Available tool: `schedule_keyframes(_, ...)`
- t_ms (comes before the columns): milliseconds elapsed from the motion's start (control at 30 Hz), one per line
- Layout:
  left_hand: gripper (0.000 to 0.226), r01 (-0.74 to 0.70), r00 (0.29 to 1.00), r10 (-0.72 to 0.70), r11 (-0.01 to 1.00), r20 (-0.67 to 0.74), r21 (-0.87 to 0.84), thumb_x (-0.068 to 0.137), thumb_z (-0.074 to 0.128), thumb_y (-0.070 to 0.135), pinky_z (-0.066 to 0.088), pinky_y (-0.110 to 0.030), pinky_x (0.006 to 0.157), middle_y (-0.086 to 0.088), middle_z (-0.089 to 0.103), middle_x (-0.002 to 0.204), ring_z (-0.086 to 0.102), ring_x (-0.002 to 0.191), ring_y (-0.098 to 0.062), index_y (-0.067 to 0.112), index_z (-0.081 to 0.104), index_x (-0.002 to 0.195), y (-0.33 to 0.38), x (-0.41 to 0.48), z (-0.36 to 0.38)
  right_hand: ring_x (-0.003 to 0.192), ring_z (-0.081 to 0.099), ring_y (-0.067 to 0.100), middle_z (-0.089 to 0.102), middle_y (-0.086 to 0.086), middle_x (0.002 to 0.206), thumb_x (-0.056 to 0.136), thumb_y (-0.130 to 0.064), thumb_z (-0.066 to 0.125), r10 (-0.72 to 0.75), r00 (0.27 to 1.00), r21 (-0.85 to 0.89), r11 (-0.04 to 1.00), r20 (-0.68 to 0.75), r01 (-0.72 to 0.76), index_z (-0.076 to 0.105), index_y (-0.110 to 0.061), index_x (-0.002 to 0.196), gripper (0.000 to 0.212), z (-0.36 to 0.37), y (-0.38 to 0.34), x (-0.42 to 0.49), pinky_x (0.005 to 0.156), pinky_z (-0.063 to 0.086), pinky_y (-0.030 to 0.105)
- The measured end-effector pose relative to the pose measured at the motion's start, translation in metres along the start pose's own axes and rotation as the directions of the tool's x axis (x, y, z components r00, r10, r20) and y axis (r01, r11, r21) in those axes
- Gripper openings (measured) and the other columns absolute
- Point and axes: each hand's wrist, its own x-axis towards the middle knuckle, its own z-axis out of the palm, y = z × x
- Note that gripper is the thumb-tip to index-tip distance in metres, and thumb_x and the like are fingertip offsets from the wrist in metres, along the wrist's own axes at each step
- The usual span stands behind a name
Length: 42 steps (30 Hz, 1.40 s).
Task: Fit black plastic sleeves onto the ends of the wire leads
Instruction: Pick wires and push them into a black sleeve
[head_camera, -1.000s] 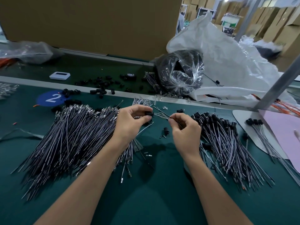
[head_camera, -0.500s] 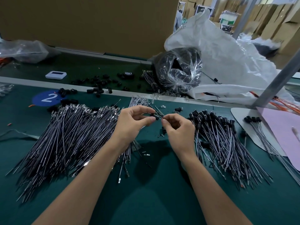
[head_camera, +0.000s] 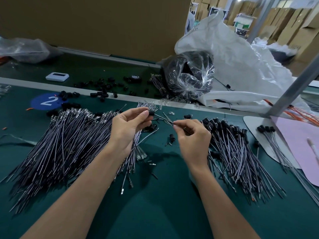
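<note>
Left of frame: unsleeved wire leads [head_camera: 60,144], thin and grey-black, are fanned on the green mat [head_camera: 164,213]. Centre: a black plastic sleeve [head_camera: 151,113] is pinched by the left hand [head_camera: 127,128]; a wire lead [head_camera: 168,120] is pinched by the right hand [head_camera: 193,138], near the sleeve. Upper centre: a crinkled clear bag [head_camera: 188,75] is filled with black parts. Right: sleeved leads [head_camera: 233,149] are heaped. Upper right: cardboard boxes [head_camera: 284,23] are stacked.
</note>
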Motion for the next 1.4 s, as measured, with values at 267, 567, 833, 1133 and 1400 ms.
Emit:
schedule_keyframes(267,0.015,0.004,1.000,-0.005,1.000,0.016,0.017,0.079,0.068,-0.001,0.057,-0.020,0.068,-0.010,0.076,0.085,0.073,0.079,-0.019,0.002,0.071,0.093,-0.0012,0.0006,0.0006,0.074,0.057,-0.001,0.063,-0.013,0.077,0.080,-0.005,0.076,0.011,1.000,-0.014,1.000,-0.011,-0.011,0.076,-0.016,0.084,0.011,-0.0004,0.0006,0.0011,0.070,0.043,0.011)
schedule_keyframes(567,0.013,-0.004,0.999,0.003,0.999,0.033,0.041,0.081,0.067,-0.004,0.057,-0.020,0.067,-0.010,0.076,0.084,0.073,0.077,-0.018,0.001,0.071,0.093,-0.0004,-0.0009,0.0029,0.074,0.059,0.003,0.066,-0.008,0.079,0.080,-0.004,0.076,0.013,1.000,0.005,1.000,0.007,-0.013,0.076,-0.016,0.083,0.012,-0.0010,0.0029,0.0023,0.068,0.045,0.012)
schedule_keyframes(833,0.015,0.007,0.996,-0.015,0.995,0.085,0.095,0.081,0.068,-0.004,0.058,-0.021,0.069,-0.009,0.076,0.085,0.073,0.078,-0.017,0.001,0.071,0.095,-0.0013,-0.0019,0.0033,0.074,0.060,0.002,0.066,-0.011,0.078,0.079,-0.006,0.077,0.039,0.999,0.052,0.998,-0.008,-0.038,0.076,-0.016,0.083,0.011,-0.0009,0.0014,0.0028,0.070,0.046,0.015)
schedule_keyframes(1133,0.023,-0.011,0.994,0.002,0.996,0.106,0.089,0.071,0.072,0.004,0.058,-0.021,0.070,-0.010,0.076,0.086,0.073,0.080,-0.019,0.003,0.072,0.094,-0.0014,-0.0024,0.0032,0.072,0.059,-0.004,0.065,-0.009,0.079,0.084,-0.006,0.073,0.071,0.997,0.088,0.993,0.032,-0.074,0.076,-0.012,0.086,0.007,-0.0003,0.0016,0.0022,0.066,0.043,0.008)
schedule_keyframes(1400,0.014,-0.012,0.997,0.005,0.996,0.077,0.093,0.082,0.069,-0.001,0.058,-0.021,0.070,-0.007,0.076,0.083,0.072,0.076,-0.015,0.003,0.072,0.095,-0.0016,-0.0020,0.0045,0.069,0.057,0.000,0.065,-0.009,0.078,0.081,-0.005,0.076,-0.022,1.000,0.046,0.999,0.001,0.022,0.076,-0.015,0.085,0.011,-0.0011,0.0025,0.0024,0.065,0.043,0.009)
